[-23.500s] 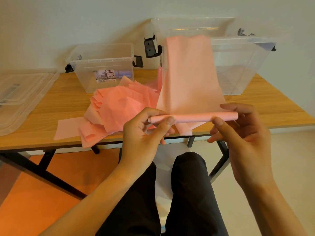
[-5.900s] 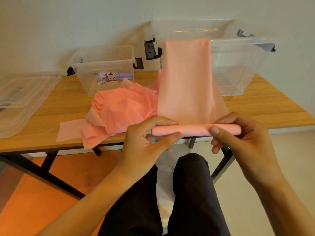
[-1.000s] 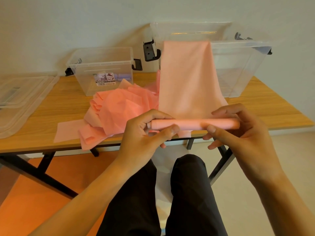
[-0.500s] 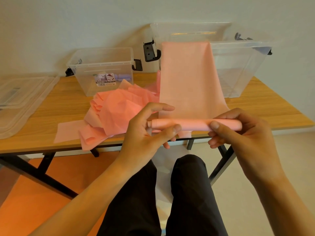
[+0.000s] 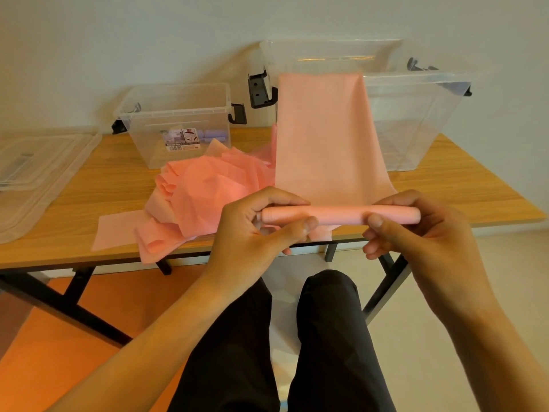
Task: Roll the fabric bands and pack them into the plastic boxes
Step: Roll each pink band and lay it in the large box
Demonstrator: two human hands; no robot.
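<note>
**A:** How are the hands holding?

**B:** Both are closed on the same thing. The left hand pinches the left end of a rolled pink band, thumb underneath and fingers curled over the top. The right hand grips the right end the same way. The roll lies level between them, in the air just in front of the near edge of the table.

**A:** Is the whole band rolled?

**B:** No. The loose length runs flat and taut from the roll up to the front rim of the large clear box. Whether its far end hangs inside the box I cannot tell.

**A:** And the boxes?

**B:** Two, both lidless, at the back of the table. The large one stands on the right; I cannot tell what it holds. The small clear box stands to its left, with a printed label on its front wall and a few purple rolls lying at the bottom.

**A:** Anything else on the table?

**B:** A loose pile of pink bands lies in front of the small box, spilling over the near edge. A clear lid lies flat at the far left.
</note>
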